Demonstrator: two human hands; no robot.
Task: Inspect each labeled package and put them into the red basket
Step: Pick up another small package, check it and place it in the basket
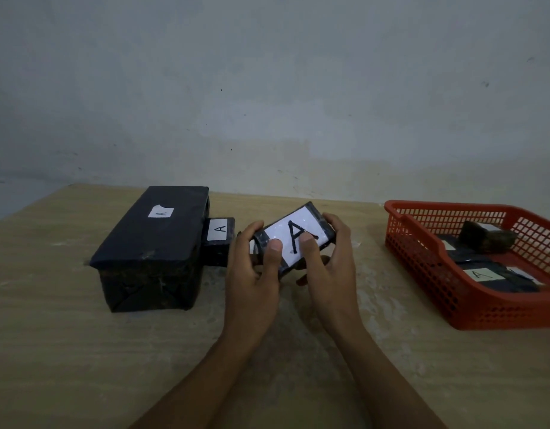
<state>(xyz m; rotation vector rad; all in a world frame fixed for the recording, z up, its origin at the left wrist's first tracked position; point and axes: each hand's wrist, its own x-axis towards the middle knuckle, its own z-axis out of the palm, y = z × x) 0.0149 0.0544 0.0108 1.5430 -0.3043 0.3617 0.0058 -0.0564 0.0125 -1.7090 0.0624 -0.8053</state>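
Package (label A up), frame centre | left hand and right hand gripping it, thumbs pressing label | inspecting | next: carrying to red basket, frame right.

Single head view, wide-angle. Faces forward and down over the table toward a wall. Close range, hands' reach.
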